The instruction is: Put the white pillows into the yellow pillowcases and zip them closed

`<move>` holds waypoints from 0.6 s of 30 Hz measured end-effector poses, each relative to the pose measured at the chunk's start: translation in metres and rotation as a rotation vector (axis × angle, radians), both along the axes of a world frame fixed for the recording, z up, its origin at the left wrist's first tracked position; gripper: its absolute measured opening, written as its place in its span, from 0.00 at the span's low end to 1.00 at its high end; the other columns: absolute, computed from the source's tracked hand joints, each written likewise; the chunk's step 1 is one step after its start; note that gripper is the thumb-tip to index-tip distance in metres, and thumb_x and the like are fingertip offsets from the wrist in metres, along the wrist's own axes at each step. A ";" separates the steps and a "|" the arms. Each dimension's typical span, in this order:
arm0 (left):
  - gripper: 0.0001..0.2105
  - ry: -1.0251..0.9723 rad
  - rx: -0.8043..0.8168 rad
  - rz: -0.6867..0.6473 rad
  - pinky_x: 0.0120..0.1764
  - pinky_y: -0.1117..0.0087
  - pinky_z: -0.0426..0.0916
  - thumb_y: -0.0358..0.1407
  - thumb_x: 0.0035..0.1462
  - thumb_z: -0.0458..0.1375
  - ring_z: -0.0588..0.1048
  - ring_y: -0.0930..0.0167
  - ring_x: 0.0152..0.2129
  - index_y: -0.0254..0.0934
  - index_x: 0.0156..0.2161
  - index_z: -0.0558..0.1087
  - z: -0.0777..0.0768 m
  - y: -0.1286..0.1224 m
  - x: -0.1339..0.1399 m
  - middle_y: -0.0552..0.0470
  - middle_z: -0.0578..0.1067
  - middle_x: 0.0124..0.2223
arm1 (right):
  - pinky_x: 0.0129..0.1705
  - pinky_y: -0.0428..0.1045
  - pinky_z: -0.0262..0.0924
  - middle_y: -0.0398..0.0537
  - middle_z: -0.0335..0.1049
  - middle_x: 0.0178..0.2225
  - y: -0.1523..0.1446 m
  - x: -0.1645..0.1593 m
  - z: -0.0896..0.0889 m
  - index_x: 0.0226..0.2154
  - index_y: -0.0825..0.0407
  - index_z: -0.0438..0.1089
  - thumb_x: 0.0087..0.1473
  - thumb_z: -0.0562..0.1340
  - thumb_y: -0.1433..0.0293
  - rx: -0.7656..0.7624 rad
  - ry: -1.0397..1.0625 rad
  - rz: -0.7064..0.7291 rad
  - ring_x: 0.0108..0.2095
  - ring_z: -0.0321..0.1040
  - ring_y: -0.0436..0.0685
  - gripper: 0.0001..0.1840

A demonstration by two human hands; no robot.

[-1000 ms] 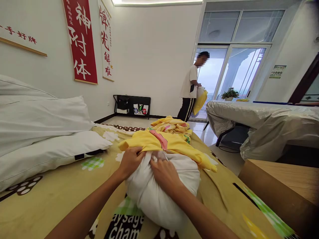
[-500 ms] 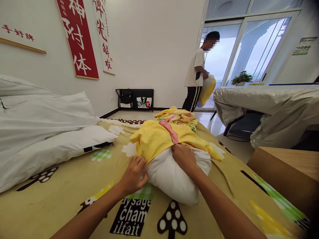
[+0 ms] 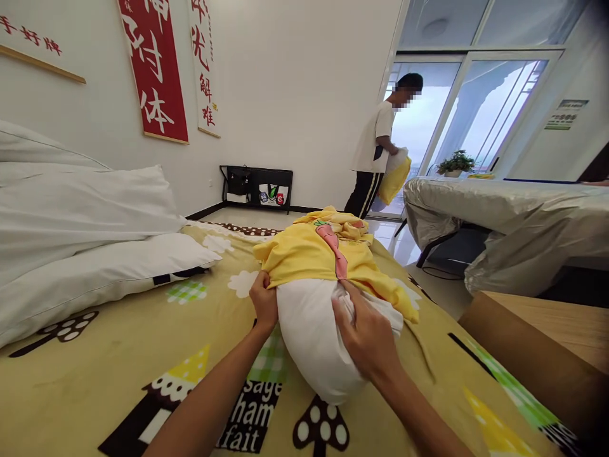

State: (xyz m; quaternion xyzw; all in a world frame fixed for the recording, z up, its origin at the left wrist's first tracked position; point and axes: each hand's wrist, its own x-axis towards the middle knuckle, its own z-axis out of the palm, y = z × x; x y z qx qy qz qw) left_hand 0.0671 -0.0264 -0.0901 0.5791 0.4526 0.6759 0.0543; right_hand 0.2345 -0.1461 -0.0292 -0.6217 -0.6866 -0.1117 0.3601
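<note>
A white pillow lies on the bed, its far part inside a yellow pillowcase printed with a pink carrot. My left hand is closed on the left edge of the pillowcase's opening, beside the pillow. With thumb and fingers bent around bunched white cloth, my right hand grips the pillow just below the carrot, its fingertips close to the yellow hem. The near end of the pillow sticks out toward me, uncovered. How far the pillow reaches inside the case is hidden.
More yellow cloth lies crumpled behind the pillowcase. White pillows are piled at left on the patterned bed sheet. A wooden box-like piece stands at right, near a plastic-covered table. Another person holds a yellow-and-white pillow by the glass door.
My left hand has moved up and forward along the pillowcase edge. My right hand has shifted right and nearer, bunching the white cloth. The pillow's near end has swung left.
</note>
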 end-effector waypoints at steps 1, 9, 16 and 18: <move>0.12 -0.038 -0.012 0.003 0.21 0.77 0.48 0.27 0.47 0.47 0.51 0.76 0.19 0.41 0.24 0.45 0.002 0.001 0.004 0.60 0.49 0.21 | 0.45 0.54 0.61 0.58 0.68 0.52 -0.013 0.000 -0.005 0.62 0.55 0.52 0.61 0.49 0.56 0.045 -0.038 0.022 0.49 0.67 0.63 0.32; 0.14 0.094 0.068 -0.131 0.23 0.74 0.48 0.28 0.47 0.52 0.53 0.77 0.18 0.38 0.19 0.49 0.016 -0.036 0.001 0.60 0.52 0.18 | 0.40 0.57 0.62 0.58 0.64 0.42 -0.014 -0.019 -0.037 0.60 0.48 0.57 0.50 0.60 0.70 0.098 -0.382 -0.039 0.40 0.63 0.65 0.34; 0.15 0.716 0.419 -0.090 0.24 0.68 0.51 0.23 0.52 0.50 0.60 0.74 0.17 0.39 0.19 0.54 0.013 -0.063 -0.011 0.56 0.61 0.17 | 0.35 0.50 0.58 0.56 0.64 0.40 0.044 -0.026 -0.005 0.37 0.53 0.70 0.48 0.56 0.74 -0.086 -0.247 -0.202 0.40 0.61 0.62 0.11; 0.12 0.835 0.353 -0.111 0.24 0.68 0.52 0.25 0.52 0.50 0.63 0.73 0.18 0.39 0.20 0.59 0.017 -0.067 -0.016 0.55 0.65 0.19 | 0.40 0.52 0.59 0.57 0.65 0.41 0.043 -0.029 -0.009 0.38 0.55 0.70 0.49 0.58 0.73 -0.078 -0.212 -0.130 0.42 0.61 0.63 0.12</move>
